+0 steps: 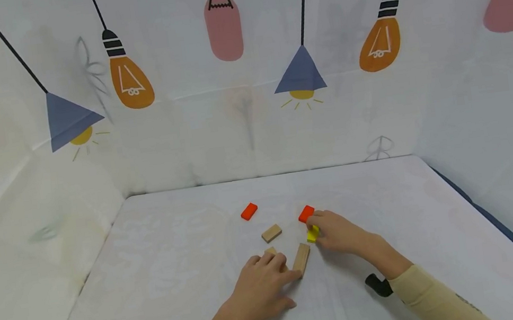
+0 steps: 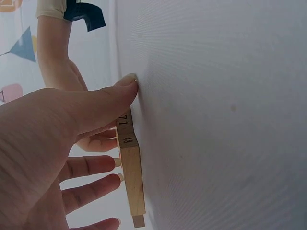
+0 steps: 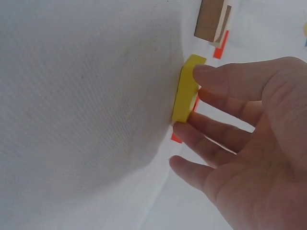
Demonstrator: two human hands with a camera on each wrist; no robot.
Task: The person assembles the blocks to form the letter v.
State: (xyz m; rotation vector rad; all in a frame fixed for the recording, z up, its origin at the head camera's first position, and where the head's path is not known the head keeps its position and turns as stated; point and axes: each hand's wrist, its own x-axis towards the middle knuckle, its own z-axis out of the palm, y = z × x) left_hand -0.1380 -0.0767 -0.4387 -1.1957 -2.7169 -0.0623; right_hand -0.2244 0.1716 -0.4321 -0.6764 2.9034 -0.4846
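Note:
My right hand (image 1: 339, 232) pinches a yellow wooden block (image 3: 186, 96) between thumb and fingers, low over the white table. Just beyond it lies a red block (image 1: 306, 213). My left hand (image 1: 263, 287) spreads low over the table, its index fingertip at the near end of a plain wooden block (image 1: 302, 259). Another plain block (image 1: 271, 250) is partly hidden behind the left fingers. In the left wrist view, fingertips lie along a natural wood block (image 2: 132, 179), and the numbers 71 and 48 show on block ends near the thumb.
One more plain block (image 1: 272, 233) lies a little beyond the left hand. Farther back is a second red block (image 1: 249, 211). The white table (image 1: 174, 234) meets a cloth wall (image 1: 215, 133) printed with lamps. A dark strap piece (image 1: 378, 285) hangs at the right wrist.

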